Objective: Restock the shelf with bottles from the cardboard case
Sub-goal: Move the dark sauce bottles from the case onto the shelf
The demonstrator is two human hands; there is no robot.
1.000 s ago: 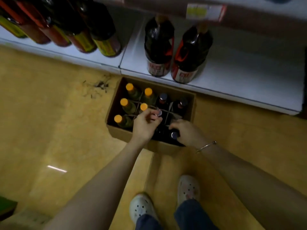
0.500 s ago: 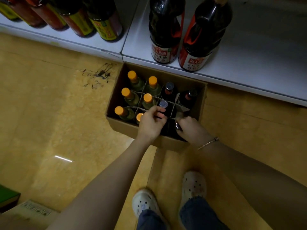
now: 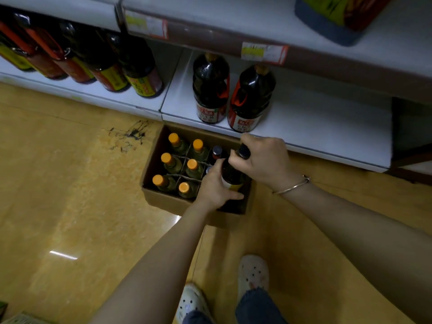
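orange caps (image 3: 174,138) on pale bottles, brown case (image 3: 163,202), yellow floor (image 3: 58,183).

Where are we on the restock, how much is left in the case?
Barely started: only two big handled bottles stand on the bottom shelf. In hand: right hand and left hand lift one dark bottle from the cardboard case. Left: six orange-capped bottles and at least two dark ones.

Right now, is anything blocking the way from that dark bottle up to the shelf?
Nothing visible does. The dark bottle, held by both hands, is below bare shelf to the right of the two big bottles.
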